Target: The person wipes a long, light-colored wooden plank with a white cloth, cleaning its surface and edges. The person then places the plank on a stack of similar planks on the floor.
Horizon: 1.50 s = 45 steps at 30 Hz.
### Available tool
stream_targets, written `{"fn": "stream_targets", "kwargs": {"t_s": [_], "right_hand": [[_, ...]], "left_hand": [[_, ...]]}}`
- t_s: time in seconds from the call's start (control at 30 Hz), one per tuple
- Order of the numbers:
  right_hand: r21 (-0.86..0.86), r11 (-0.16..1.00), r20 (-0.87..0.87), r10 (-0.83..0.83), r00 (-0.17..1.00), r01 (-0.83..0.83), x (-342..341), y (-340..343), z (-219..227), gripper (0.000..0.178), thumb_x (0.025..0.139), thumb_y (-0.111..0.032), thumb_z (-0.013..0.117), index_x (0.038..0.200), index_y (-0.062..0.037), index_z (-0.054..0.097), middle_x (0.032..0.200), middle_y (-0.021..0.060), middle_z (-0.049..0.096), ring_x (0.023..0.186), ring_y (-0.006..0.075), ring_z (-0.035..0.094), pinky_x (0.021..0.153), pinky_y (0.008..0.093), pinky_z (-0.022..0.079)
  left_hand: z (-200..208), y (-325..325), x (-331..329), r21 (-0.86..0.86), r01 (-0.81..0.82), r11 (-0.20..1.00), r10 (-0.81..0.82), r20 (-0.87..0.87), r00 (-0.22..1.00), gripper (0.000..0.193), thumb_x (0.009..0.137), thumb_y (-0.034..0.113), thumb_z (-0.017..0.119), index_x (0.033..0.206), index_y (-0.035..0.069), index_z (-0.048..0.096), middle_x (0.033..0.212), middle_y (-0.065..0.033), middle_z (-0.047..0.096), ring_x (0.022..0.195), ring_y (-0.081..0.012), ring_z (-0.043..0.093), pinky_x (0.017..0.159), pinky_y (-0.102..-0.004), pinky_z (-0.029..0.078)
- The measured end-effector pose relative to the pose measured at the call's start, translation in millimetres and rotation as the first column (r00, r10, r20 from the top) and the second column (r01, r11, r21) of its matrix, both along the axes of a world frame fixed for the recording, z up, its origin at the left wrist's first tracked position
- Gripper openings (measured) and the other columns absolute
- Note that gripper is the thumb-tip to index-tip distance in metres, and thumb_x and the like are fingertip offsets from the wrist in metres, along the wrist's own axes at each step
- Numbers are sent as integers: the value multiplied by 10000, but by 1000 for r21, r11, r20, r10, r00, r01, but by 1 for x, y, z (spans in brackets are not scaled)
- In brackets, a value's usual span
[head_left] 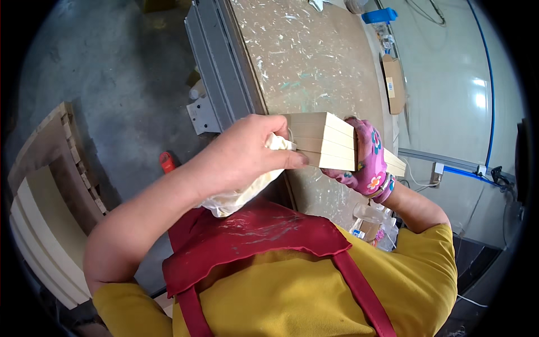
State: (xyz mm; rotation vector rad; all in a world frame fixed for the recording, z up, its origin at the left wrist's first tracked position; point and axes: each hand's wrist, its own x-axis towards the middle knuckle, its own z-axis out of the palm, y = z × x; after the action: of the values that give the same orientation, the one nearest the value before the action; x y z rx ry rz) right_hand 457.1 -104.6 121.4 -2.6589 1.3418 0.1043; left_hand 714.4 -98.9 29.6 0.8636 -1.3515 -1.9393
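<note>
Yellow shirt (264, 286) of the person is nearest to the camera, and over it is a dark red apron (258, 233), which has pale smears on its upper part; from the sleeves, both forearms reach forward to the middle of the view. Between the two hands is a bundle of pale wooden boards (339, 142), lying in layers one against another; it is over the workbench (314, 67), close to its near edge, but I cannot tell whether it rests on the bench or is lifted.

Left hand (241, 146) is bare and is at the left end of the bundle; it grasps a cream-white cloth (238, 194), which hangs below the palm toward the apron; its thumb lies against the lower side of the boards, and its forefinger is by their upper corner; the other fingers are mostly hidden.

Right hand (370, 157) wears a pink glove with flowers; it is clenched around the boards farther to the right, with the thumb side above and the fingertips below; the pale wood shows on both sides of this glove.

On the bench, wood shavings are scattered; by its far side stands a piece of cardboard (393, 84), and farther up lies a blue object (379, 15); at the left, curved wooden pieces (33, 236) stand near the person's elbow.
</note>
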Motion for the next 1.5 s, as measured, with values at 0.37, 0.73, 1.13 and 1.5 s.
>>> {"fn": "stream_targets", "kwargs": {"t_s": [0.37,0.73,1.13,1.5], "right_hand": [[-5,1000,22,-22,1000,22,1,0,-1,869,504,-204,879,1227,12,447,1050,167,580,934,344,574,811,434,448],[-43,997,30,72,997,-71,0,-4,-1,851,524,-233,885,1211,9,446,1071,181,568,907,344,577,782,430,469],[46,999,17,26,1000,-26,-12,-5,-6,920,608,-412,826,1292,4,372,1106,199,544,936,354,545,840,454,421],[-48,992,-38,111,993,-113,-3,-3,1,917,579,-358,862,1275,-11,375,1086,190,548,910,360,562,816,452,434]], "left_hand": [[7,-3,5,106,74,992,-83,79,993,324,832,234,733,1016,2,601,830,-33,632,786,-89,562,711,-273,467],[-114,17,-2,182,-115,977,88,153,984,466,775,288,732,1097,-22,601,900,-146,666,837,-219,644,788,-353,493],[-48,28,-60,-600,-716,356,671,-369,643,124,870,101,605,796,52,518,694,-80,536,571,-215,562,522,-337,457],[-36,34,-75,-637,-713,292,656,-409,634,134,771,73,677,765,68,543,713,-110,496,596,-291,539,549,-383,438]]}}
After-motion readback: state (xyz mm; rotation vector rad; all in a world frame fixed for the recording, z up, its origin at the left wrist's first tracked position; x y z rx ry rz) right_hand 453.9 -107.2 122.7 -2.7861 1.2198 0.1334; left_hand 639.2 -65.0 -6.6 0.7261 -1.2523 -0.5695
